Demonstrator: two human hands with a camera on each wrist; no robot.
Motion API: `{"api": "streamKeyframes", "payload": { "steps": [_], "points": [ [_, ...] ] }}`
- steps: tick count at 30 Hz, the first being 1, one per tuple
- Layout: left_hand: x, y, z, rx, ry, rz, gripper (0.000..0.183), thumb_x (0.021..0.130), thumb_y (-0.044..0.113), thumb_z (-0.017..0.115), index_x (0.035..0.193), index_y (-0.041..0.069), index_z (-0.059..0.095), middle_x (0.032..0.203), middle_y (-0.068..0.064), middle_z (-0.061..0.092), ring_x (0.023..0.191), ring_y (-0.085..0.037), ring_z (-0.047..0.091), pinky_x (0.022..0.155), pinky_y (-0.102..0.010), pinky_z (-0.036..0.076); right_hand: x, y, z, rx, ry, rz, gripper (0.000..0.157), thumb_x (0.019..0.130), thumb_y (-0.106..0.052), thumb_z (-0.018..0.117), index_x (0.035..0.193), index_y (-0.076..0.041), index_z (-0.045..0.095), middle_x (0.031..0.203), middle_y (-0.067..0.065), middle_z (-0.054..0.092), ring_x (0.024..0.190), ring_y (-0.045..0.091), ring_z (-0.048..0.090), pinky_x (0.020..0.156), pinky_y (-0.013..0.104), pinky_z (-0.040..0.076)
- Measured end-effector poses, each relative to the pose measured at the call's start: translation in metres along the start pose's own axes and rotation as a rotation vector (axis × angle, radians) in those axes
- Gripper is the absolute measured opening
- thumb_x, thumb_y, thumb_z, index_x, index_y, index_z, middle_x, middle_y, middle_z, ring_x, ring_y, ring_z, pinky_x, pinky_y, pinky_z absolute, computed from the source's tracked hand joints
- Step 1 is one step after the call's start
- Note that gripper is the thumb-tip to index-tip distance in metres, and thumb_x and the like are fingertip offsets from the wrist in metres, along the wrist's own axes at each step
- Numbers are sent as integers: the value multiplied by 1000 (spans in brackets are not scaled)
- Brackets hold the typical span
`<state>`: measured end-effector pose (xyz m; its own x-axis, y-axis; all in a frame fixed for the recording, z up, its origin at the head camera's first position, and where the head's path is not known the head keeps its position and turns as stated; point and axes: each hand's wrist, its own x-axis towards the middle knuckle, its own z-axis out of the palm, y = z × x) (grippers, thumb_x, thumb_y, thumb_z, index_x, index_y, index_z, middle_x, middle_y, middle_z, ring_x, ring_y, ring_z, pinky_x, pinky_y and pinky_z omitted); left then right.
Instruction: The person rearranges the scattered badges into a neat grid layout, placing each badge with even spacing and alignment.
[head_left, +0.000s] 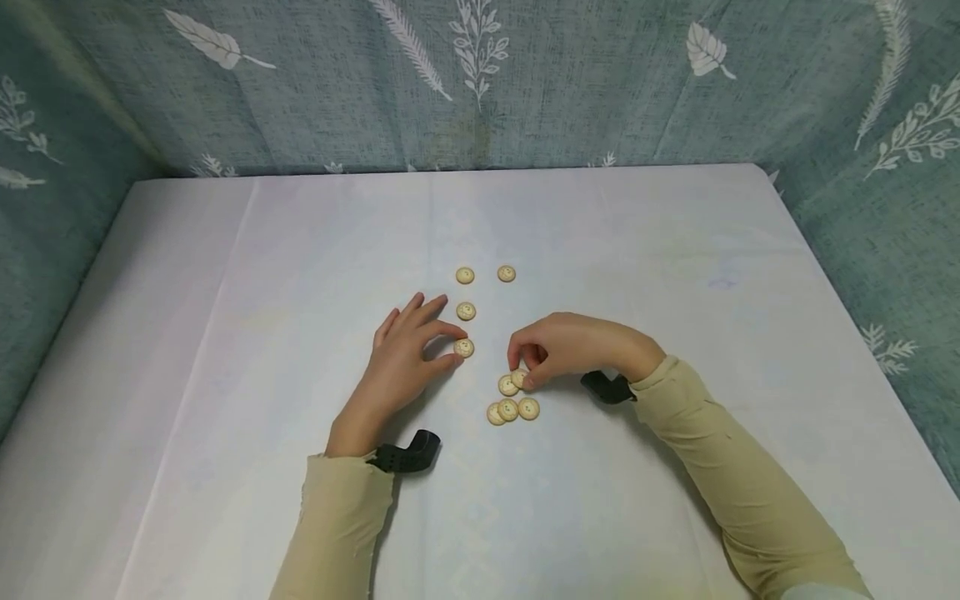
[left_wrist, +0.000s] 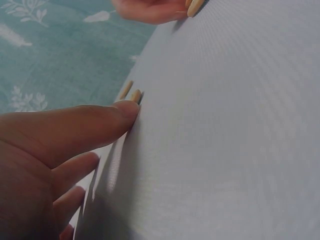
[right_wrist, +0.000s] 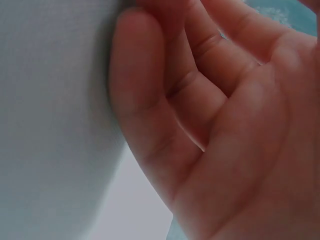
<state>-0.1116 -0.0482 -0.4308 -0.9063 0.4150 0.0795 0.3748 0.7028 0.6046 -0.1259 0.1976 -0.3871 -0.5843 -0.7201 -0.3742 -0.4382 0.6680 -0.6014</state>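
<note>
My left hand (head_left: 397, 358) pinches a round pale wooden button (head_left: 464, 348) between thumb and index finger, flat against the white tabletop. Its other fingers spread outward. Across from it, the right hand (head_left: 572, 345) pinches another button (head_left: 518, 379) that overlaps a neighbouring button (head_left: 507, 386). Just in front of that pair lie a button (head_left: 528, 408) and two overlapping ones, the upper button (head_left: 507, 410) partly covering the lower button (head_left: 495, 414). In the right wrist view, the curled fingers (right_wrist: 137, 65) hide whatever they hold.
Beyond the left hand, a button (head_left: 466, 311) and a farther button (head_left: 465, 275) form a column with the pinched one. One more button (head_left: 506, 273) lies to their right. A leaf-patterned green cloth (head_left: 570, 92) hangs behind the white table (head_left: 675, 233).
</note>
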Motion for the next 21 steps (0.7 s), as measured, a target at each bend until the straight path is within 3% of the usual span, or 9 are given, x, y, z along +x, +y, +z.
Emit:
{"api": "streamKeyframes", "payload": {
  "steps": [21],
  "points": [
    [0, 2, -1, -8, 4, 2, 22, 78, 26, 69, 100, 24, 65, 141, -1, 33, 134, -21, 12, 104, -44, 4, 1, -5, 2, -10, 32, 38, 13, 76, -19, 69, 83, -22, 58, 64, -8, 47, 61, 7, 46, 59, 24, 37]
  ]
}}
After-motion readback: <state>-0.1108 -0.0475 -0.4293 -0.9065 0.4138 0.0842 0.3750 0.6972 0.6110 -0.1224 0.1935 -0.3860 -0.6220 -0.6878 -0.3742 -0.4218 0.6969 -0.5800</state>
